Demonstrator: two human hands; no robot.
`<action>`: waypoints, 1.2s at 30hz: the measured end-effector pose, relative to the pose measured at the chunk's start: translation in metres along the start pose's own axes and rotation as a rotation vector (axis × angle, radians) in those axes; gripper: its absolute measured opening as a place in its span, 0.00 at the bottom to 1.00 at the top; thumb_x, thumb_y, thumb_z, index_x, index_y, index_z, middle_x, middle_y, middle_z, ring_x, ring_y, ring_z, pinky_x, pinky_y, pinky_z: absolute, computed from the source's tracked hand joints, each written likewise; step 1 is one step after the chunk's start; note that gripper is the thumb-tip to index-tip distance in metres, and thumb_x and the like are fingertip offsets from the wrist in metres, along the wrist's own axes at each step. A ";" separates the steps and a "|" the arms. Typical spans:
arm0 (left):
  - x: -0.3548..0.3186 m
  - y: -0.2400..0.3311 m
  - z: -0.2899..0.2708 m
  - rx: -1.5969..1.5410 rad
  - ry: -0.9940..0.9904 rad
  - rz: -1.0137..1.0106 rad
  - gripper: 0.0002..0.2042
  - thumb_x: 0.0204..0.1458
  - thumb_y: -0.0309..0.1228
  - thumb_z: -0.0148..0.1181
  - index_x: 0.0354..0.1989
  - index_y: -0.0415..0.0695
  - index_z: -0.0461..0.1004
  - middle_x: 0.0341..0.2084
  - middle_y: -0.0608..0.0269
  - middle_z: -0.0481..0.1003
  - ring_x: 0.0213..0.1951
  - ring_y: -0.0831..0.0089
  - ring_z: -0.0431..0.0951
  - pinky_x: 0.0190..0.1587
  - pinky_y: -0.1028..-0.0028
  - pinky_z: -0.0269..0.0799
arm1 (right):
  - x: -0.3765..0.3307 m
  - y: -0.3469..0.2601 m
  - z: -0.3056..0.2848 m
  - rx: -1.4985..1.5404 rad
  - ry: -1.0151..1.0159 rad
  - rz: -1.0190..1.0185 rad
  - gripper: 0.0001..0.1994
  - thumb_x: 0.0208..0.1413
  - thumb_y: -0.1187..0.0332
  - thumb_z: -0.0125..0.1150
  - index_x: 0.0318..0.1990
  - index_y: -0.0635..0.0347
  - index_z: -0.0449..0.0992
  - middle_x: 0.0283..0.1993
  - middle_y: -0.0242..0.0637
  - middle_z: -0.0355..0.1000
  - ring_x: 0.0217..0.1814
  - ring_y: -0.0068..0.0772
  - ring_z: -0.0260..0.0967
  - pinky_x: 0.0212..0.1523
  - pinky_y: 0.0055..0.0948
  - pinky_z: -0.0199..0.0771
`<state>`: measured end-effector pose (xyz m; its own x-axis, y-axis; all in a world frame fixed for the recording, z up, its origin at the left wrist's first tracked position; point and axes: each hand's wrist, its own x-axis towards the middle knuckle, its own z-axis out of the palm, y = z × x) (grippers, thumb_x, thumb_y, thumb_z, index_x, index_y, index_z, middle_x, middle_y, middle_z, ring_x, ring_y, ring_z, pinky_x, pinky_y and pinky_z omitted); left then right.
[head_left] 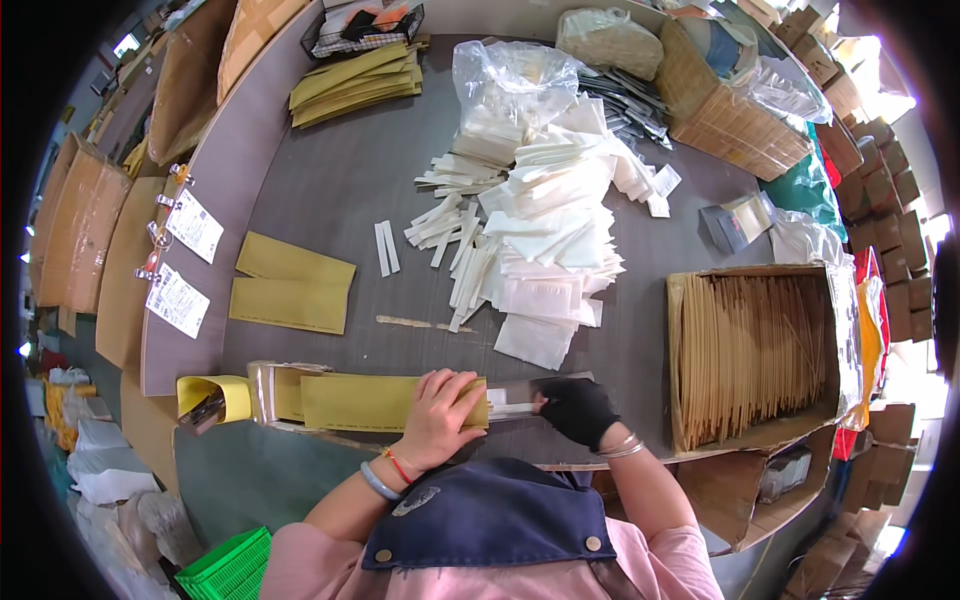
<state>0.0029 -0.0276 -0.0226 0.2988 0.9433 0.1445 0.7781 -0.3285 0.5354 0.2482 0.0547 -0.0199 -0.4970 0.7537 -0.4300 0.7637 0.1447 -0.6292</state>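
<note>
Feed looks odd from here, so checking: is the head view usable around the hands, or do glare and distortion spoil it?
Head view: sharp and evenly lit around the left hand and gloved right hand on the yellow envelope; glare blows out the upper right by the stacked boxes; fisheye bends the table edge, and the rim is black.
</note>
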 end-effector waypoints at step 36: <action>-0.031 -0.032 0.003 0.130 0.193 -0.552 0.46 0.33 0.49 0.78 0.62 0.39 0.66 0.65 0.47 0.59 0.67 0.40 0.53 0.67 0.41 0.45 | -0.050 -0.019 -0.026 -0.381 0.430 -0.283 0.31 0.31 0.59 0.76 0.47 0.54 0.72 0.43 0.39 0.72 0.47 0.47 0.68 0.53 0.44 0.62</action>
<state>-0.0297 -0.0461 -0.0464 -0.2652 0.9638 0.0288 0.8548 0.2212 0.4695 0.2694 0.0307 0.0303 -0.5518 0.8313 0.0668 0.7594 0.5340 -0.3718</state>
